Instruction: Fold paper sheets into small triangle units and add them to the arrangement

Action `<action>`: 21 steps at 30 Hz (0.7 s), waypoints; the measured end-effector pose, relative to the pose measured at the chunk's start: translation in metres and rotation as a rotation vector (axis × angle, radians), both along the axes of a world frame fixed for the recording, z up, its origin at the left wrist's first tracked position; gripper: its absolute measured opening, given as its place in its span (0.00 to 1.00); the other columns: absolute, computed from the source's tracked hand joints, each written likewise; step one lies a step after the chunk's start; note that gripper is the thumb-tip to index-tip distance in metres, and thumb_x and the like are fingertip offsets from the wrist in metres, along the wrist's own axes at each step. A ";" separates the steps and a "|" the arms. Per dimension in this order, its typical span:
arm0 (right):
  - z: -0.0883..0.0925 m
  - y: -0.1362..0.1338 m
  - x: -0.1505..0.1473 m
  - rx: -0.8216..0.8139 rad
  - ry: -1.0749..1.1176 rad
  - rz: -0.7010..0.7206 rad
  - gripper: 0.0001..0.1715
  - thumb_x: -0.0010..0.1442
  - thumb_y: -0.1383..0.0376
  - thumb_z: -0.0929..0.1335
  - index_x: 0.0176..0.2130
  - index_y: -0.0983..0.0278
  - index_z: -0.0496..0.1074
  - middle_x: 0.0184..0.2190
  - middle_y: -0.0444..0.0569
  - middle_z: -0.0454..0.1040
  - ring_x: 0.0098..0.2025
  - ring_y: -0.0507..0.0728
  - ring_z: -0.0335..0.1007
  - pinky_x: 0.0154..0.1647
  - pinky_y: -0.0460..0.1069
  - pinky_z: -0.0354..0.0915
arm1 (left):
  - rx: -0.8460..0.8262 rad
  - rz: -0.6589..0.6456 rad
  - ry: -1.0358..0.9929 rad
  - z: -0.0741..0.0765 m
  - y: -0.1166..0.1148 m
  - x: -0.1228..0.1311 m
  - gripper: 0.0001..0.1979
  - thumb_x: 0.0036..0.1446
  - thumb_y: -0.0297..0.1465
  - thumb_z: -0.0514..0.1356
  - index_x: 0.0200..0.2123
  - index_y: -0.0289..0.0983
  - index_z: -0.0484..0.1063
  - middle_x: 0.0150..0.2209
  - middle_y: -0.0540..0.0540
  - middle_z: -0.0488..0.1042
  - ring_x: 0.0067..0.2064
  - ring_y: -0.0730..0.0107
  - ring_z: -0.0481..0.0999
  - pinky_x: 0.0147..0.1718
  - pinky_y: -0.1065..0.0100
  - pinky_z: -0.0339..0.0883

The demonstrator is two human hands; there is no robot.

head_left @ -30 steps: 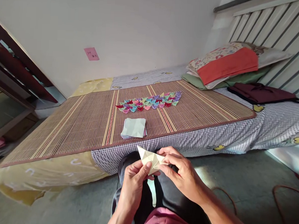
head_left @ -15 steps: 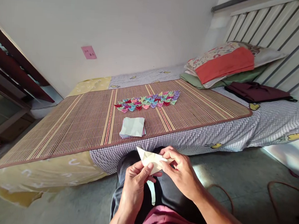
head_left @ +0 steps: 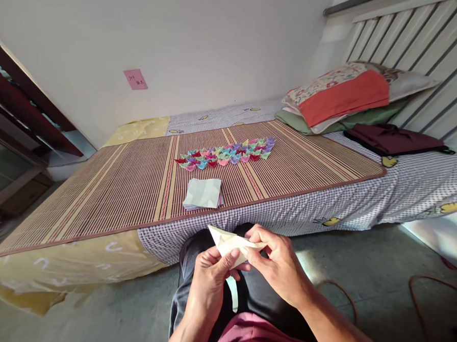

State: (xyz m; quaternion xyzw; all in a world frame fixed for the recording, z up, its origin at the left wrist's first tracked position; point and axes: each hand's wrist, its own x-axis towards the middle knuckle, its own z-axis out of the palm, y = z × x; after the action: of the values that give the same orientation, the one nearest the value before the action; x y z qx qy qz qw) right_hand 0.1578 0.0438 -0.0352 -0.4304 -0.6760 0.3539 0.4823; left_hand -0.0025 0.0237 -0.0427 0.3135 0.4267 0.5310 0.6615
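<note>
Both hands close together above the lap, at the near side of the bed, gripping one folded cream paper (head_left: 227, 241). Left hand (head_left: 212, 272) pinches its lower left part, thumb on top; right hand (head_left: 275, 257) pinches the right end between thumb and fingers. A sharp point sticks up at the far left.

Beyond, on the striped mat (head_left: 127, 196): stack of paper squares (head_left: 203, 192), pale sheet uppermost, near the mat's edge. Farther back, rows of small multicoloured folded-paper pieces (head_left: 225, 155). Far right: pillow with orange band (head_left: 347, 98); maroon folded cloth (head_left: 393, 140) nearer.
</note>
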 end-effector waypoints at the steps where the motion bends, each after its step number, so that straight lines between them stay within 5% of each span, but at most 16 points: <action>1: 0.000 0.001 0.000 0.014 -0.001 -0.004 0.12 0.65 0.67 0.68 0.28 0.61 0.68 0.28 0.44 0.72 0.30 0.52 0.69 0.30 0.46 0.63 | -0.014 -0.007 -0.026 0.001 0.000 0.001 0.16 0.46 0.41 0.80 0.32 0.35 0.88 0.30 0.41 0.85 0.25 0.72 0.79 0.23 0.77 0.65; 9: -0.002 0.002 0.002 -0.031 0.129 -0.054 0.11 0.66 0.63 0.70 0.31 0.61 0.69 0.35 0.47 0.76 0.32 0.53 0.72 0.32 0.46 0.67 | 0.006 0.098 -0.095 0.001 -0.003 0.006 0.11 0.51 0.38 0.78 0.34 0.38 0.88 0.34 0.46 0.86 0.29 0.72 0.80 0.28 0.75 0.69; 15: 0.000 0.005 0.011 -0.060 0.247 -0.106 0.10 0.64 0.62 0.72 0.32 0.60 0.71 0.36 0.47 0.77 0.36 0.55 0.75 0.37 0.48 0.70 | 0.057 0.205 0.033 0.000 -0.006 0.007 0.12 0.51 0.40 0.77 0.32 0.38 0.87 0.30 0.45 0.85 0.31 0.67 0.81 0.31 0.71 0.71; 18: 0.002 0.005 0.014 -0.192 0.304 -0.105 0.14 0.63 0.55 0.75 0.43 0.61 0.75 0.38 0.49 0.79 0.39 0.57 0.77 0.42 0.50 0.72 | 0.091 0.255 0.083 0.000 -0.007 0.007 0.13 0.51 0.42 0.77 0.30 0.38 0.87 0.29 0.45 0.85 0.30 0.66 0.80 0.32 0.70 0.71; 21: 0.001 0.003 0.005 -0.413 0.396 0.085 0.25 0.59 0.48 0.78 0.44 0.63 0.76 0.35 0.49 0.80 0.39 0.58 0.78 0.42 0.51 0.73 | 0.124 0.267 0.097 -0.001 -0.009 0.008 0.13 0.51 0.42 0.77 0.29 0.38 0.86 0.29 0.45 0.85 0.30 0.66 0.79 0.33 0.70 0.71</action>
State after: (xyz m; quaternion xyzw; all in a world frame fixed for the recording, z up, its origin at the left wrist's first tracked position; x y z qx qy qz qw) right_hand 0.1625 0.0471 -0.0340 -0.4134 -0.4998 0.5809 0.4919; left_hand 0.0053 0.0151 -0.0434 0.3196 0.4624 0.6239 0.5429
